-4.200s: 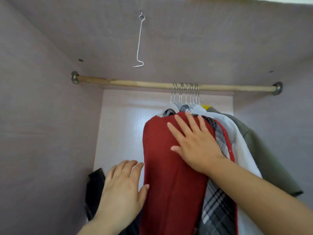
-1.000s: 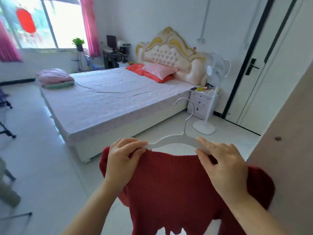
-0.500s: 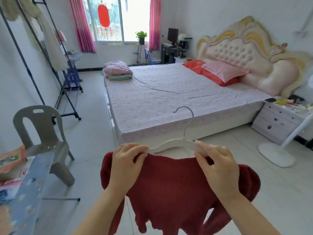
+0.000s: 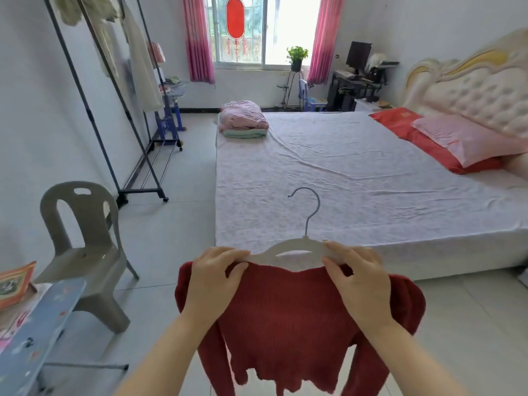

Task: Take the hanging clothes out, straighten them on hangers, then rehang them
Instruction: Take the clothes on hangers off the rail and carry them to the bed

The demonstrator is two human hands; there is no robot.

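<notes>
A red knitted sweater (image 4: pixel 288 318) hangs on a white plastic hanger (image 4: pixel 297 248) with a grey metal hook, held up in front of me. My left hand (image 4: pixel 213 281) grips the hanger's left shoulder together with the sweater's fabric. My right hand (image 4: pixel 360 278) pinches the right shoulder of the hanger and the sweater there. The sleeves droop on both sides. The wardrobe and the other hanging clothes are out of view.
A wide bed (image 4: pixel 357 178) with a pale sheet stands ahead, a folded pink blanket (image 4: pixel 243 118) at its foot. A grey plastic chair (image 4: pixel 85 247) and a blue ironing board (image 4: pixel 37 332) are at left. A black clothes rack (image 4: pixel 120 110) stands along the left wall.
I took the red sweater on its hanger out of the wardrobe and turned toward the bed. Over the last second the view swung left; both hands keep holding the hanger's shoulders.
</notes>
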